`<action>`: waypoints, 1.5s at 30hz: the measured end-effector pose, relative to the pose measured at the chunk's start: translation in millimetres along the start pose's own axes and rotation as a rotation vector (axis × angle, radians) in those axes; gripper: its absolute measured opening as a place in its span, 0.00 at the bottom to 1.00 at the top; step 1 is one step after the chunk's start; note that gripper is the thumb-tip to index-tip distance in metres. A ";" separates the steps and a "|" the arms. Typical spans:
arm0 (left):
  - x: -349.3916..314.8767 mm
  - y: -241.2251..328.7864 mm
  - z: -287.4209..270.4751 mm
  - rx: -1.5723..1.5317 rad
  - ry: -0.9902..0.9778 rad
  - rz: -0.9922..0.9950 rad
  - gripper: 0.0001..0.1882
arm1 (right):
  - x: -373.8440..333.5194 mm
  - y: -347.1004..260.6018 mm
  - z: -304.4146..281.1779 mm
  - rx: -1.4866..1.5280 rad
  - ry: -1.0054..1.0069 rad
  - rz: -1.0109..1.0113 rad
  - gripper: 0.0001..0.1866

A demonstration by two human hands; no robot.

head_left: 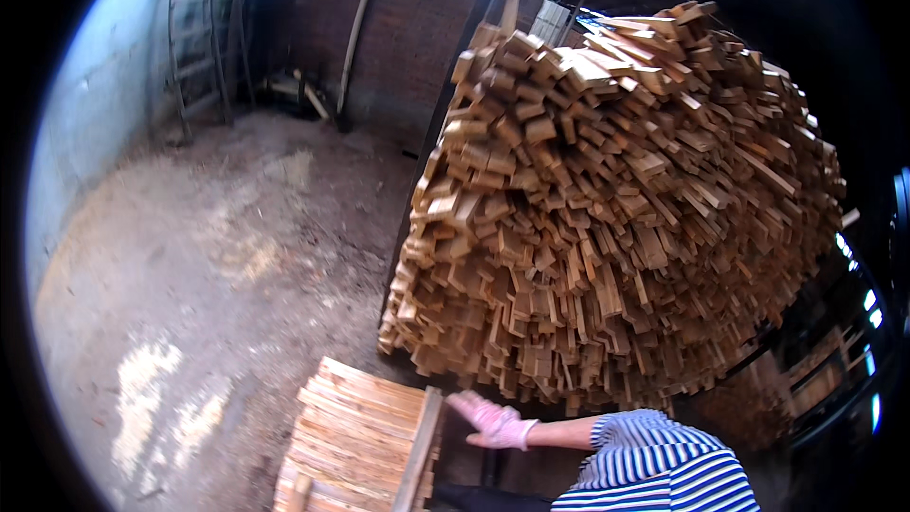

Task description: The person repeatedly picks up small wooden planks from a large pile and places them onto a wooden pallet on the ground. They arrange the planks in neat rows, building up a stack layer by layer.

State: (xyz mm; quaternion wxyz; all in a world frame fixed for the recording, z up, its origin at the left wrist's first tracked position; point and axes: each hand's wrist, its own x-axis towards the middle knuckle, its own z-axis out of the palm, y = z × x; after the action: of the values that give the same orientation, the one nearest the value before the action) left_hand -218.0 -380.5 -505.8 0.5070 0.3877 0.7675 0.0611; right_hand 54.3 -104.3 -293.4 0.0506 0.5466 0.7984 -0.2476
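My right hand [493, 423], in a pink glove, reaches in from the lower right out of a blue-and-white striped sleeve [654, 465]. Its fingers are stretched out and the thumb stands apart, so it is open. The fingertips are beside the upper end of an upright wooden slat [417, 450]; I cannot tell whether they touch it. That slat runs along the right side of a bundle of thin wood strips [355, 436], stacked flat in layers. A short wooden post end [300, 491] shows at the bundle's lower left. My left hand is out of view.
A tall pile of cut wood sticks [607, 218] rises just ahead and to the right, ends facing out. Pale sawdust [147, 389] lies on the dirt floor [246, 313] at left. A ladder [194, 38] leans on the far left wall; a pole [358, 28] leans further back.
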 end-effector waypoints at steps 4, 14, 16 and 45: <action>-44.1 62.2 -36.7 -0.196 -0.046 0.212 0.34 | -5.8 8.0 -149.2 -0.010 0.423 -0.134 0.59; -32.1 233.0 -135.2 -0.178 0.029 0.244 0.33 | 122.1 -51.9 -575.6 -0.672 1.348 0.004 0.37; -23.9 264.4 -132.5 -0.183 0.016 0.253 0.33 | 148.1 -37.6 -637.9 -0.775 1.196 0.310 0.22; -183.9 652.1 -208.3 -0.830 -1.253 1.061 0.72 | -254.1 -51.8 -361.7 1.386 0.651 -0.092 0.49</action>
State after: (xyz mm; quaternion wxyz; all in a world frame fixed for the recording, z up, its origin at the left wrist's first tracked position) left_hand -8.2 12.2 45.7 0.8341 0.4382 -0.0097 0.3350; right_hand 177.5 -171.2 129.0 -0.5518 0.4649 0.4570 -0.5201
